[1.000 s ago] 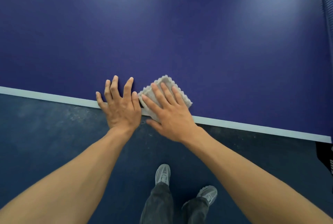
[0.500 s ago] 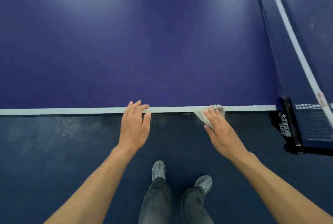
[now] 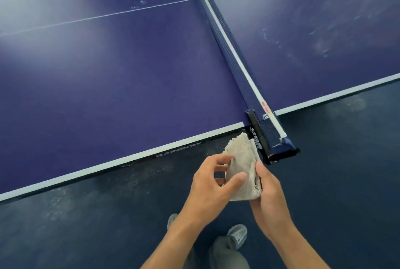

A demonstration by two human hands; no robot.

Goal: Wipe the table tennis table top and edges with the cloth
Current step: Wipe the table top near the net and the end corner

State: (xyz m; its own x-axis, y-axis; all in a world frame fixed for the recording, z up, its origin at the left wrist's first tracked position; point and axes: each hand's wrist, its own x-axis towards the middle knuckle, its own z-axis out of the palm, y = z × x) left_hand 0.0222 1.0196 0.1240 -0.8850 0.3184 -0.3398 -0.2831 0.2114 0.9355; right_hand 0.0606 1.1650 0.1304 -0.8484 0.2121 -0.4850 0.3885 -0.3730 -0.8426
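cloth (image 3: 242,169): folded, held in the air before the table (image 3: 108,86) edge, top corner just beside the clamp (image 3: 263,141)
left hand (image 3: 207,184): mine, thumb and fingers pinch its left side
right hand (image 3: 270,195): grips its right side; both hands together on it
net (image 3: 227,37): crosses the table from the clamp
floor (image 3: 86,214): dusty

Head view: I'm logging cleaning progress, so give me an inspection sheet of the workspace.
Surface: table top blue, pale smudges on either side of the net.
Job's things: cloth folded, held off the table beside the net clamp.
Clutter: nothing seen.
Hands: left hand pinches the cloth; right hand holds its other side.
Cables: nothing seen.
Surroundings: dark scuffed floor, grey shoes.
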